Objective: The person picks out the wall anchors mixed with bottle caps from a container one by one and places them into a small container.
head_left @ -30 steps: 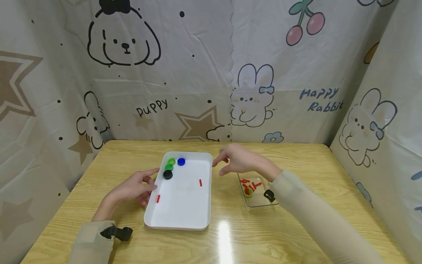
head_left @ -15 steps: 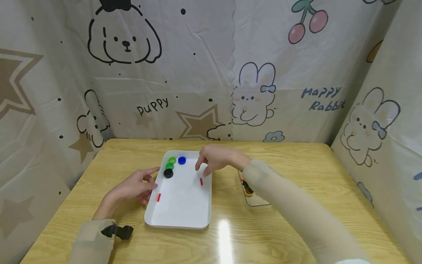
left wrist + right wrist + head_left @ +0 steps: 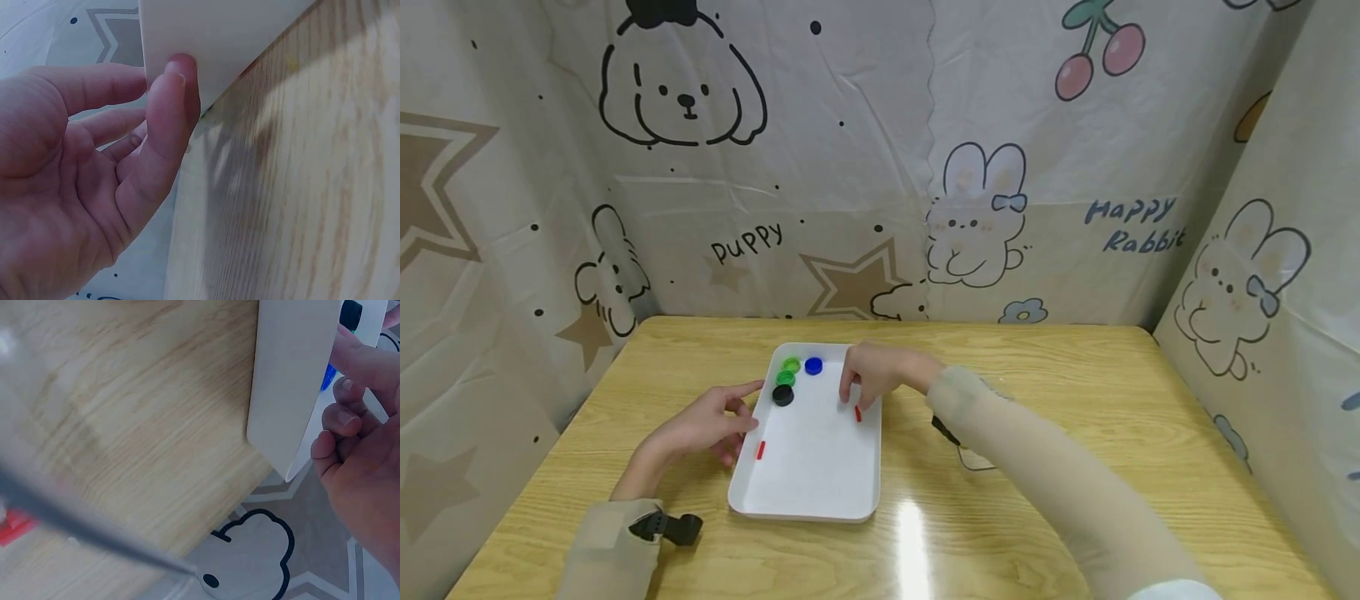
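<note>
The left hand (image 3: 703, 427) lies against the left wall of a white tray (image 3: 820, 487). In the left wrist view a fingertip presses that tray's outer wall. The right hand (image 3: 876, 371) is inside the tray's right side, pointing down, its index finger and thumb apart. Its thumb tip is right at the upper end of a small red stick (image 3: 858, 413). Another red stick (image 3: 761, 450) lies by the left wall. At the tray's back left are a black cap (image 3: 782, 395), a green ring (image 3: 786, 379), a light green ring (image 3: 791, 365) and a blue cap (image 3: 813, 366).
A clear plastic box (image 3: 976, 460) stands right of the tray, mostly hidden under the right sleeve (image 3: 1037, 467). Something red (image 3: 15, 526) shows inside it in the right wrist view. Both hands and the tray are on a wooden table (image 3: 1075, 367) backed by a printed curtain.
The right hand has moved left from beside the tray, over its right wall, then down to the red stick. The left hand stays in place.
</note>
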The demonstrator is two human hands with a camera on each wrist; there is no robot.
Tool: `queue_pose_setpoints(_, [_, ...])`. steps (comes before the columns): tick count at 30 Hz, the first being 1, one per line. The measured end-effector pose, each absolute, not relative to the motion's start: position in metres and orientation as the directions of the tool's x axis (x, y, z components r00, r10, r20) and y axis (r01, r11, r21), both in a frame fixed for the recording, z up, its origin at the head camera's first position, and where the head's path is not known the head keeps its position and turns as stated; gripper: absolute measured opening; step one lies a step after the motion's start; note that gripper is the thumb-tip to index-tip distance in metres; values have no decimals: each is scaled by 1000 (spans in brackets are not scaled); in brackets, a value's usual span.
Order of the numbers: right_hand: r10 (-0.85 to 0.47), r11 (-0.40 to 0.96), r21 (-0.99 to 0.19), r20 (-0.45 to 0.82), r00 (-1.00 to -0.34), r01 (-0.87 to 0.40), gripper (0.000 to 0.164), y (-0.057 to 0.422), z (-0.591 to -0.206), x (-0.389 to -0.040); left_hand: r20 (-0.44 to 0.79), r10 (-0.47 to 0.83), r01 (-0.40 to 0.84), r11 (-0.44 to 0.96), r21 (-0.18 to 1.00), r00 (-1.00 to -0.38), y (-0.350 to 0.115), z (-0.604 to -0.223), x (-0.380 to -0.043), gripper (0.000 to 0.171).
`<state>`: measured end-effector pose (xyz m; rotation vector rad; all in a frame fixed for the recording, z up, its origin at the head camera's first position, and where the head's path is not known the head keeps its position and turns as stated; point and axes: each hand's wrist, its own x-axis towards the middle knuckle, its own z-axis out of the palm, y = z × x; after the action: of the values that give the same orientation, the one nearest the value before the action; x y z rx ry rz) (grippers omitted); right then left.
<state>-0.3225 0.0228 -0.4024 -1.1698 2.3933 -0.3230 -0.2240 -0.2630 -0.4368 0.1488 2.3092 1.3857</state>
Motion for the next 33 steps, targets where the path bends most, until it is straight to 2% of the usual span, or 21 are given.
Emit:
queue_pose_setpoints(9, [-768, 639, -333, -331, -548, -694, 22, 13, -406, -321, -323, 291, -147, 496, 856, -900, -263, -436, -223, 66])
queue_pose_setpoints(18, [-752, 655, -283, -328, -572, -700, 31, 10, -417, -322, -313, 287, -136, 502, 854, -905, -265, -438, -224, 66])
queue_pose_setpoints(33, [-744, 660, -264, -355, -566, -703, 20, 14, -418, -322, -315, 278, -139, 509, 850, -907, -264, -439, -224, 65])
